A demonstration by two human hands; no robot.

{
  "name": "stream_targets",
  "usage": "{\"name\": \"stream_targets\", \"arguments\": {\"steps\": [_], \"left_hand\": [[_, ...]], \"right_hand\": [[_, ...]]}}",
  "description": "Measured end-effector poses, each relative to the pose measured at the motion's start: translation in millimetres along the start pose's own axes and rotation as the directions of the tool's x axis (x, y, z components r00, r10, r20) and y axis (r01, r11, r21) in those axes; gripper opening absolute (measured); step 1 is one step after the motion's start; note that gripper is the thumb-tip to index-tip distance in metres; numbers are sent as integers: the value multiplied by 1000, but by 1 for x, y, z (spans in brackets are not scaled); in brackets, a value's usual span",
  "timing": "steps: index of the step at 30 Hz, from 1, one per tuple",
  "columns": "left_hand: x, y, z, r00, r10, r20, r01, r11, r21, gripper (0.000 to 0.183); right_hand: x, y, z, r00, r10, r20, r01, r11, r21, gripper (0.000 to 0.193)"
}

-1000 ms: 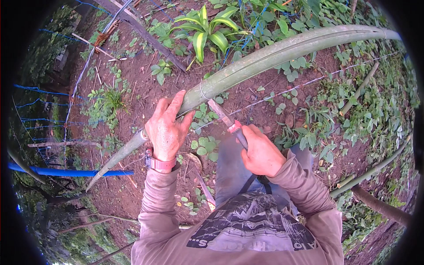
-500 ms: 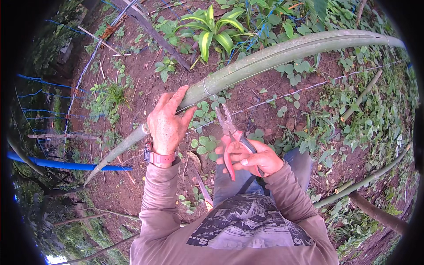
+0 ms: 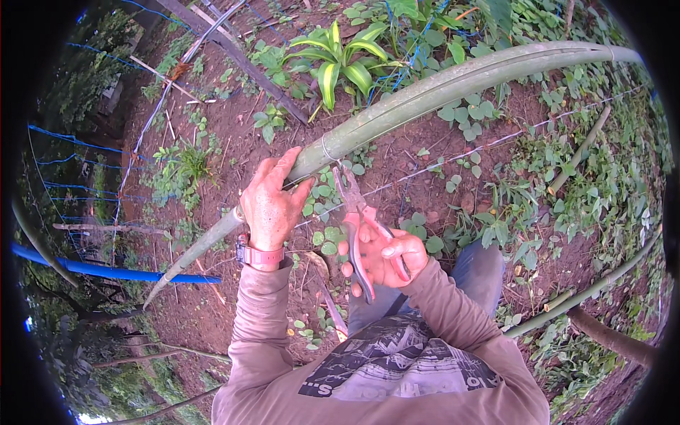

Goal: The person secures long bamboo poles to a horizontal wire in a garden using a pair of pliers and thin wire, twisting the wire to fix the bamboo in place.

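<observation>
A long green bamboo pole [image 3: 404,103] slants across the view, split lengthwise along its upper right stretch. My left hand [image 3: 271,205] is wrapped round it, left of a wire loop [image 3: 325,146] that circles the pole. In my right hand [image 3: 386,255] is a pair of pliers [image 3: 360,209] with red and dark handles. Their jaws point up and left and reach the wire's end just below the pole; whether they grip it I cannot tell. The handles stand apart in my fingers.
A strand of wire [image 3: 453,157] runs behind the pliers, above soil and low leaves. A blue pipe [image 3: 117,270] lies at left, near a blue-stringed fence [image 3: 78,145]. A striped leafy plant [image 3: 338,60] grows beyond the pole. Cut poles [image 3: 588,297] lie at right.
My right hand has moved the pliers up and left, bringing the jaws to the wire end. My left hand keeps its hold on the pole.
</observation>
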State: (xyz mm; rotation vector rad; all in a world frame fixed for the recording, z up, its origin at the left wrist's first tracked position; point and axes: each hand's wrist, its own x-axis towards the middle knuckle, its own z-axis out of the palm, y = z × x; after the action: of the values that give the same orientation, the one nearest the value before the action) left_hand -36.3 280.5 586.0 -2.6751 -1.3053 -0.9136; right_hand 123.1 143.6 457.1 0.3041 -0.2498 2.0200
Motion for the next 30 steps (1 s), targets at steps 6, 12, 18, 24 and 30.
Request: {"name": "stream_targets", "arguments": {"steps": [6,12,18,24,30], "left_hand": [[0,1,-1,1000,24,-15,-24,1000,7,55],[-2,-4,2,998,65,-21,-64,997,42,57],[-1,-1,3,996,78,-32,-77,997,24,59],[1,0,3,996,67,-59,-66,998,11,58],[-5,-10,-5,998,55,-9,-55,998,11,60]], "right_hand": [[3,5,9,999,-6,42,1,993,118,63],[7,6,17,995,14,-103,-9,999,47,51],[0,-11,7,884,-405,-231,-78,361,-929,34],[21,5,-10,701,-710,68,-314,-393,-864,37],[-3,-21,18,850,-522,66,-244,-502,-830,35]]}}
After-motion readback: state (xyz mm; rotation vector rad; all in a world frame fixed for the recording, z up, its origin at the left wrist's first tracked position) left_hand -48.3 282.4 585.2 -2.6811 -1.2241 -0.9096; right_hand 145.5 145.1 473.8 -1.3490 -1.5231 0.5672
